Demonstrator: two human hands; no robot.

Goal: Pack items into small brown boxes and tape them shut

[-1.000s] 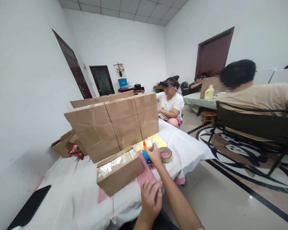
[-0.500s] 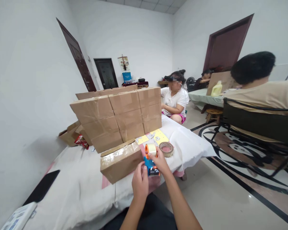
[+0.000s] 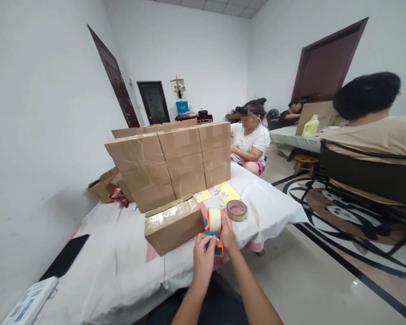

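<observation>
An orange and blue tape dispenser (image 3: 215, 220) with a roll of pale tape is held up over the table's near edge. My right hand (image 3: 228, 232) is closed round its right side. My left hand (image 3: 204, 249) is closed at the dispenser's lower left, its fingertips pinched against the blue part; whether a tape end is between them is too small to tell. Just left of the dispenser lies a taped cardboard box (image 3: 174, 228). A loose roll of tape (image 3: 237, 211) lies flat to the right of my right hand.
Stacked cardboard boxes (image 3: 184, 158) form a wall behind the single box. A black flat object (image 3: 65, 256) and a white device (image 3: 30, 302) lie at the left. A person in white (image 3: 251, 140) sits beyond the table; another sits on a chair (image 3: 365, 176) at the right.
The dispenser has turned in my hands, so the pale roll faces me more. My right hand has shifted to its side, and my left fingers have come up onto its lower part.
</observation>
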